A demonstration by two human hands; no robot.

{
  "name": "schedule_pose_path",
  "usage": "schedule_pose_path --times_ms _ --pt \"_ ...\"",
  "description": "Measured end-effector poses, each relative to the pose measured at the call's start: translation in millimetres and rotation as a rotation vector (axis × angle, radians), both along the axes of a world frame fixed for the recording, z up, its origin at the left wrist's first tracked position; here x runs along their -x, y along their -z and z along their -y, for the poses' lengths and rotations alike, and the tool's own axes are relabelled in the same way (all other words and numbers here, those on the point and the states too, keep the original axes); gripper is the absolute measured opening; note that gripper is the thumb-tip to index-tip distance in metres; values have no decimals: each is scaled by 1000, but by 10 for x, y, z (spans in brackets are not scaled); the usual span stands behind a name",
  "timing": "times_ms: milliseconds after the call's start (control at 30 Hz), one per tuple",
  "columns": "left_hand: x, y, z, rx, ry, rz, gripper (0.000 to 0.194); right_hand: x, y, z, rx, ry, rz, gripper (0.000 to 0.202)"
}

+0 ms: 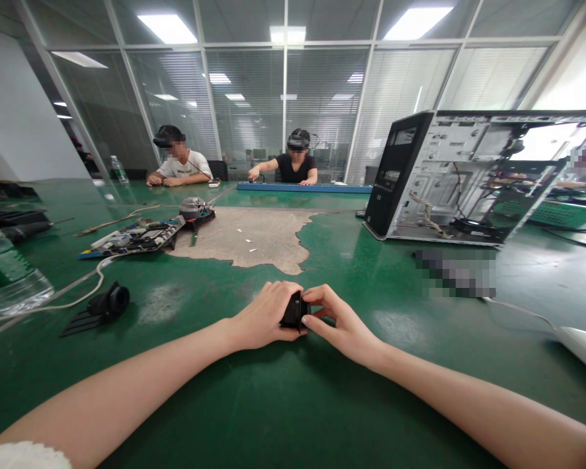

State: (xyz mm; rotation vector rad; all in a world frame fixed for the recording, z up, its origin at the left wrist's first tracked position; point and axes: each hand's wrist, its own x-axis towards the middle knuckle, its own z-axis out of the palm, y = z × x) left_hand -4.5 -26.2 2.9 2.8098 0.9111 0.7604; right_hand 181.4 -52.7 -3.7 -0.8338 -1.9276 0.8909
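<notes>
A small black plastic piece (pixel 293 312) is held between my two hands, low over the green tabletop (pixel 283 404). My left hand (pixel 266 316) wraps around its left side and top, the thumb underneath. From the other side, my right hand (pixel 339 322) pinches its right edge between thumb and fingers. Much of the piece is covered by my fingers, so its exact kind cannot be made out. To the left lies another black plastic part (pixel 110 301) with a round opening and flat prongs.
An open computer case (pixel 405 176) stands at the right. A circuit board (pixel 137 238) and a cooler fan (pixel 195 210) lie back left, near a torn brown patch (pixel 254 238). A water bottle (pixel 10 273) sits far left. Two people work across the table by a blue bar (pixel 303 187).
</notes>
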Motion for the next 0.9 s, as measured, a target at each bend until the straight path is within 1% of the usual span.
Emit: schedule_pose_path --times_ms 133,233,367,433,500,600,667,800,900 --pt "0 3 -5 3 2 -5 54 4 12 -10 98 -11 -2 26" --pt "4 5 -8 11 -3 -11 55 2 6 -3 184 -44 -18 26" --pt "3 -3 -3 23 -13 -28 54 -5 -11 13 168 -46 -39 27" --pt "0 -9 0 34 -20 -31 53 -3 -14 11 170 -14 -33 29" --pt "-3 -11 -2 57 -38 -25 53 3 -10 -2 190 52 -12 29" --pt "-1 -5 -24 118 -98 6 55 4 6 -40 196 181 14 28" --pt "5 3 -50 184 -143 39 56 -4 20 -70 199 207 8 26" --pt "14 12 -82 287 -171 70 55 -13 28 -116 265 182 -73 26" --pt "2 4 -59 258 -134 45 56 14 3 -122 347 102 -122 31"
